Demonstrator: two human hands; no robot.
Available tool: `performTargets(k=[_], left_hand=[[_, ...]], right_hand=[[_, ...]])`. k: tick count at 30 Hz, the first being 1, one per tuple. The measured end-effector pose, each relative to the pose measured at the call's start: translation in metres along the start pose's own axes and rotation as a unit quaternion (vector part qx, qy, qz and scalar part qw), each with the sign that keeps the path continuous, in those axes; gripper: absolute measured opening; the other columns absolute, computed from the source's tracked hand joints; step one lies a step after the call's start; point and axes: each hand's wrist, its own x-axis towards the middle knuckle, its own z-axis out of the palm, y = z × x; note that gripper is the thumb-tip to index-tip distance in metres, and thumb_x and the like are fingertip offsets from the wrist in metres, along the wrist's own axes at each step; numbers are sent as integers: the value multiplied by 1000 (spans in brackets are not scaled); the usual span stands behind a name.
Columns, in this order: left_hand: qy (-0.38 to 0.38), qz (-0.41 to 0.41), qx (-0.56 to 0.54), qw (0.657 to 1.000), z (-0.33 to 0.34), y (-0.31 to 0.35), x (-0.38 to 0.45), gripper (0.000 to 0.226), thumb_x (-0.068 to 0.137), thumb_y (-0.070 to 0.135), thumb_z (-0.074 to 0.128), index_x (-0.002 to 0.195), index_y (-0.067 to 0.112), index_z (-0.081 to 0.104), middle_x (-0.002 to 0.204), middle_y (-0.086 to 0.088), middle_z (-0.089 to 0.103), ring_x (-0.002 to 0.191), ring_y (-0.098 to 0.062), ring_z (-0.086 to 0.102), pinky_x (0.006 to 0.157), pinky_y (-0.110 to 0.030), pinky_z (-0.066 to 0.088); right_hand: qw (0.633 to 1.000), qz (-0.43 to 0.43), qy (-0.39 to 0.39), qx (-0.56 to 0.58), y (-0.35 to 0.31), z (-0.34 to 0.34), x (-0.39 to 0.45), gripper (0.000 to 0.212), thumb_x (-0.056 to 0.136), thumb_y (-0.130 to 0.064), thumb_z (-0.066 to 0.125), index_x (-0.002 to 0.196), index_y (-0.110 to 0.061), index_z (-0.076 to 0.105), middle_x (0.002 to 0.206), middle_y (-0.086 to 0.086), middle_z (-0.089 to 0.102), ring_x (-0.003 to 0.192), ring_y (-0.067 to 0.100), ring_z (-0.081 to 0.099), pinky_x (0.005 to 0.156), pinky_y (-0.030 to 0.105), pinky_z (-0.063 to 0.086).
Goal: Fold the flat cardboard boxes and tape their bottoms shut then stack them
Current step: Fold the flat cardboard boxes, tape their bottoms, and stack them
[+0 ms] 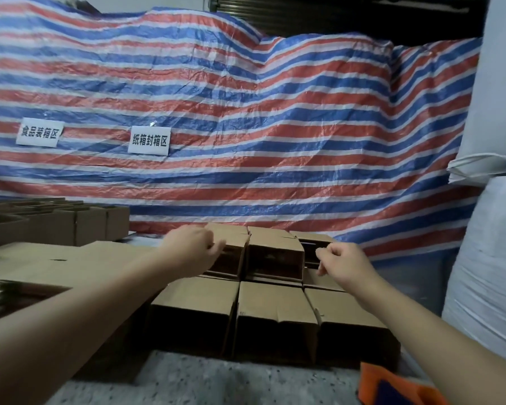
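Striped tarp [246, 112] | left hand [192, 244] gripping corrugated box [231, 249] | right hand [343, 263] curled, empty

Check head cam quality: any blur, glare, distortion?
Head view: motion blur smears the flat cardboard at lower left; both hands, left and right, slightly soft; sheen on the striped tarp; wide-angle bending at edges; box openings dark.

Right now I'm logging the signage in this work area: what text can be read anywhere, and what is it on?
"食品装箱区": left white paper sign taped to the red, white and blue striped plastic tarp.
"纸箱封箱区": right white paper sign on the same tarp.
Brown cardboard boxes: no readable print.
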Motion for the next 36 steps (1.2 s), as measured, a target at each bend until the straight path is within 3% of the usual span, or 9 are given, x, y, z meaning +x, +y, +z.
performTargets(k=[4,7,9,11,16,21,26,30,36], left_hand=[[-43,-91,73,992,-3,-63,-15,52,97,57,38,131,21,55,132,-1,57,118,-21,54,94,-37,46],[-73,-159,123,977,2,-95,-23,64,96,61,35,145,21,40,147,-5,45,133,-27,43,108,-46,37],[-110,-197,136,965,11,-106,-31,72,95,64,33,150,18,33,154,-9,37,139,-31,36,113,-48,31],[-150,-223,134,954,22,-110,-40,74,95,65,32,149,15,35,154,-12,36,139,-32,36,111,-46,32],[-191,-211,134,949,43,-110,-62,49,99,47,39,134,15,51,132,-6,58,119,-25,55,98,-37,46],[-139,-181,243,943,51,-109,-73,35,100,29,38,131,16,48,131,-6,56,119,-25,54,92,-34,42],[-105,-146,243,953,46,-105,-79,40,100,49,38,125,21,53,123,-2,60,113,-23,57,88,-33,43],[-62,-141,253,955,42,-99,-88,35,102,46,36,121,25,56,119,2,63,110,-21,58,91,-33,44],[234,-11,59,970,-15,-78,-88,28,101,30,50,111,14,70,102,-6,73,82,-32,70,66,-40,54]], right_hand=[[999,1,-38,-20,-2,11,-8,39,98,-29,57,74,1,66,60,-4,70,65,10,64,66,30,50],[998,2,-57,-26,-8,22,-11,39,99,-32,57,75,-2,68,63,-4,71,73,19,68,74,35,53],[996,-1,-72,-43,-13,30,-13,40,99,-33,57,76,-3,69,62,-5,71,66,12,66,66,31,50],[995,-2,-90,-53,-20,40,-15,42,100,-34,56,78,-2,70,57,-8,68,58,4,61,58,25,44],[991,-15,-129,-26,-36,66,-21,41,101,-35,55,68,-13,69,72,-2,72,75,13,65,64,24,45],[987,-26,-153,-26,-42,77,-29,39,102,-35,54,70,-18,69,78,-2,73,81,11,66,61,21,42],[987,-14,-160,-13,-37,79,-31,39,102,-35,53,78,-10,72,78,-2,73,84,14,68,64,21,44],[986,1,-164,-9,-34,82,-30,39,103,-33,53,85,-5,73,78,-1,73,80,13,67,63,21,44],[993,-3,-116,4,-49,78,-17,29,100,-40,53,86,-17,63,84,-2,65,76,12,58,61,25,43]])
